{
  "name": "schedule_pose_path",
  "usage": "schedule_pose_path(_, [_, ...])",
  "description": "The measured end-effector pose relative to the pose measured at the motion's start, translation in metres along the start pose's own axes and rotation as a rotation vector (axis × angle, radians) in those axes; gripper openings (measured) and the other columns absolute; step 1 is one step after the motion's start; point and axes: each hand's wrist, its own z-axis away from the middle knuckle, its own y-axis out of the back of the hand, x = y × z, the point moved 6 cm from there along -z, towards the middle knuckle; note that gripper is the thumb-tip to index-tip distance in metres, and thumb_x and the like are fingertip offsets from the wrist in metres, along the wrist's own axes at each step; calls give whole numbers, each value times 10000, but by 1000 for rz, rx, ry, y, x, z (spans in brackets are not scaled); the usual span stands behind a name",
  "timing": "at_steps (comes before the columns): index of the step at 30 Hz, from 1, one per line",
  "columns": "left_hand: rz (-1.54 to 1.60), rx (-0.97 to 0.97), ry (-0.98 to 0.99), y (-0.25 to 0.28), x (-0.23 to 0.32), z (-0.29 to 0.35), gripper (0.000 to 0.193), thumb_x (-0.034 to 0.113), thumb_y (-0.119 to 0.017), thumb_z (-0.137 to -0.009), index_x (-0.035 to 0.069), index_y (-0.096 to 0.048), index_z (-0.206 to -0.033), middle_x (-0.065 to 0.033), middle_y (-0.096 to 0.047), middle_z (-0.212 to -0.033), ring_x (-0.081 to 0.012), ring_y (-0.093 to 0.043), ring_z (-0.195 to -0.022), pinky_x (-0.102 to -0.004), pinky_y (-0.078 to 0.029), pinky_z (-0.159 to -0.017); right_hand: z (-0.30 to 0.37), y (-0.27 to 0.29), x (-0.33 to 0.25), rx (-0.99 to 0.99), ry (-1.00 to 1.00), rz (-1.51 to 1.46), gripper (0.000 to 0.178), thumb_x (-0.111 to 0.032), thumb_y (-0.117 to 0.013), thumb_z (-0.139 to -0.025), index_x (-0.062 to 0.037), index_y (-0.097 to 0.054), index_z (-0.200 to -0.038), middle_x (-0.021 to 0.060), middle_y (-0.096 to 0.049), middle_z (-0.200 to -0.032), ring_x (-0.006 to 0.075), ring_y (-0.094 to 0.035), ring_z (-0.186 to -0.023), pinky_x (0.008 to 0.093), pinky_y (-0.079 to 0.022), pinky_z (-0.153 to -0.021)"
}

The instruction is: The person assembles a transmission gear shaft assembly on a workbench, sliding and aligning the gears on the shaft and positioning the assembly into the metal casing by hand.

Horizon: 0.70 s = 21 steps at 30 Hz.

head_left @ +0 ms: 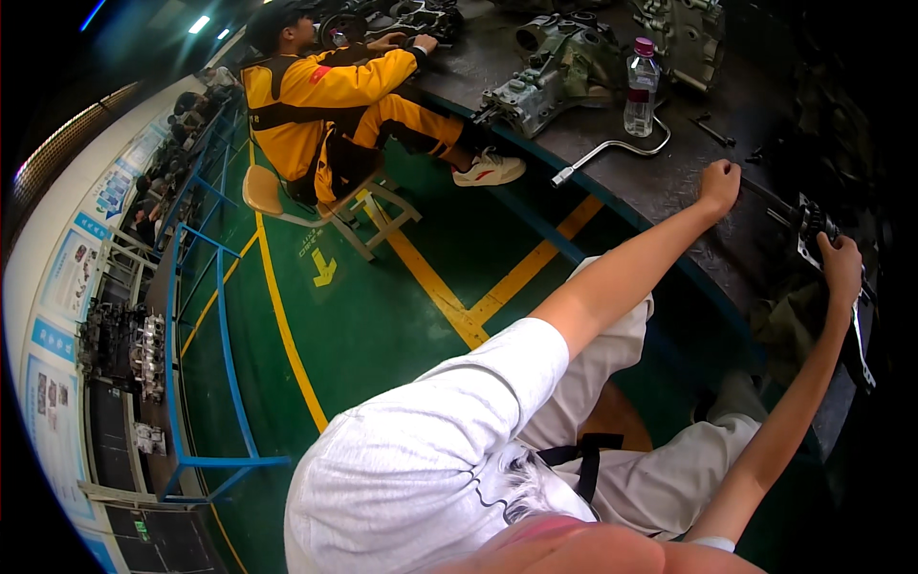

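My left hand (pixel 719 188) is closed in a fist at the edge of the dark workbench. A dark metal shaft (pixel 768 197) begins right beside its fingers; whether the fist grips its end is hidden. Farther right, my right hand (pixel 841 268) is closed on a metal gear assembly (pixel 813 222), thumb and fingers at its near side. The shaft runs into this assembly. A flat, pale metal plate (pixel 863 342) hangs below my right hand, partly lost in shadow.
On the bench stand a bottle (pixel 642 91) with a pink cap, a curved speed-handle wrench (pixel 617 146), a bolt (pixel 712 129) and a gearbox housing (pixel 550 81). A person (pixel 330 105) in yellow sits on a chair at the far left. Blue rails (pixel 222 335) line the green floor.
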Motion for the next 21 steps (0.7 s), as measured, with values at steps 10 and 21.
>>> schedule_pose_path(10, [-160, -183, -184, -10, -8, -13, 288, 199, -472, -817, 12, -608, -646, -177, -615, -640, -322, -602, -562, -430, -467, -526, 15, 15, -17, -26, 53, 16, 495, -485, -637, -740, 7, -635, -792, 214, -626, -801, 366, -609, -797, 439, -467, -684])
schedule_pose_path(21, [90, -225, 132, -14, 10, 17, 306, 223, -438, -877, -55, -555, -822, -134, -616, -624, -170, -538, -447, -295, -443, -449, 25, 22, -12, 84, 59, 54, 406, -444, -640, -680, -46, -674, -756, 149, -645, -730, 312, -630, -723, 398, -497, -672])
